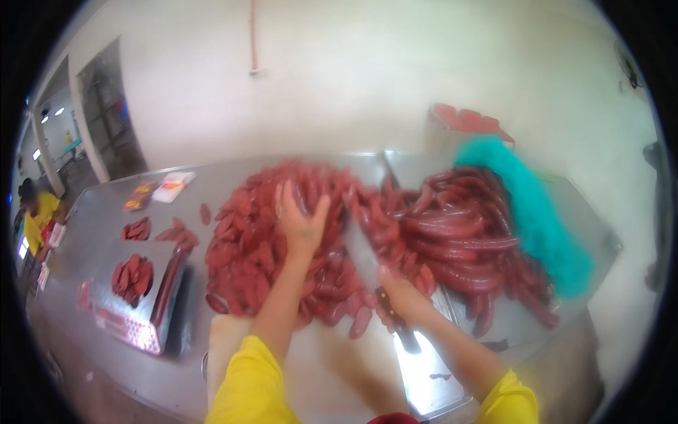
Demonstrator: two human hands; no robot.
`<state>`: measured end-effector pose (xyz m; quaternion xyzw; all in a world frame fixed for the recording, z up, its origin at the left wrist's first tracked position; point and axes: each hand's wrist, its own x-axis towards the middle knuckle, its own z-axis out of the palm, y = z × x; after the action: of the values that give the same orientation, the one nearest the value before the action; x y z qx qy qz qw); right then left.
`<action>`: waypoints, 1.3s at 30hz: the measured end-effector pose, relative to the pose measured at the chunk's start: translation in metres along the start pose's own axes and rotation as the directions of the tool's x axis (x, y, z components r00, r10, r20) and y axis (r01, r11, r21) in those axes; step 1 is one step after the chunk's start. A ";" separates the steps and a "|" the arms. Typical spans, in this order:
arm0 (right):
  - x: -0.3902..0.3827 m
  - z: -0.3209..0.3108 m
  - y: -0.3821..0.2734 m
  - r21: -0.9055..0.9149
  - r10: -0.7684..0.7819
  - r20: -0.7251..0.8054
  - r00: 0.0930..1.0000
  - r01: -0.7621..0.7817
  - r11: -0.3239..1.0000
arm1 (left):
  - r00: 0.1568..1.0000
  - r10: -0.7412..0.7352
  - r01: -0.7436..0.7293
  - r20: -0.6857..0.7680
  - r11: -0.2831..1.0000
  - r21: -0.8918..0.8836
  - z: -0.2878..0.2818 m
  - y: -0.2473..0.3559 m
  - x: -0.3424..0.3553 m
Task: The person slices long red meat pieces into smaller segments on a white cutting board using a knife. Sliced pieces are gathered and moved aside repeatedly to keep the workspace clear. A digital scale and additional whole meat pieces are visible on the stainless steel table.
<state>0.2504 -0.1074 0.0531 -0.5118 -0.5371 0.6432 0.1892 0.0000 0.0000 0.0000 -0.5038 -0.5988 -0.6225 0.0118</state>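
Note:
Yellow-sleeved forearms reach in from the lower edge. My left hand (pixel 304 219) has its fingers spread on a large heap of sliced red sausage pieces (pixel 247 247). My right hand (pixel 399 297) grips the dark handle of a long knife (pixel 361 251), whose blade points up and away into the heap. Right of the blade lie long, glossy, dark red sausages (pixel 452 247). A pale cutting board (pixel 254 353) is below the heap, partly behind my left arm.
A steel table (pixel 92 219) carries a scale (pixel 127 321) with sausage pieces, and small packs (pixel 171 185) behind it. A teal cloth (pixel 537 219) lies along the right, near a red-topped container (pixel 462 124). A wall stands behind. A co-worker in yellow (pixel 39 219) is at far left.

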 end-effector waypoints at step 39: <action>-0.158 -0.199 0.203 0.367 0.323 -0.538 0.779 -0.129 0.921 | 0.520 -0.262 -0.333 0.813 0.815 0.475 0.352 0.094 0.008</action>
<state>0.5480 -0.2053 -0.0340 -0.7108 -0.2780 0.5469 0.3440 0.2698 0.2447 -0.0044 -0.7257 -0.6732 -0.0803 -0.1169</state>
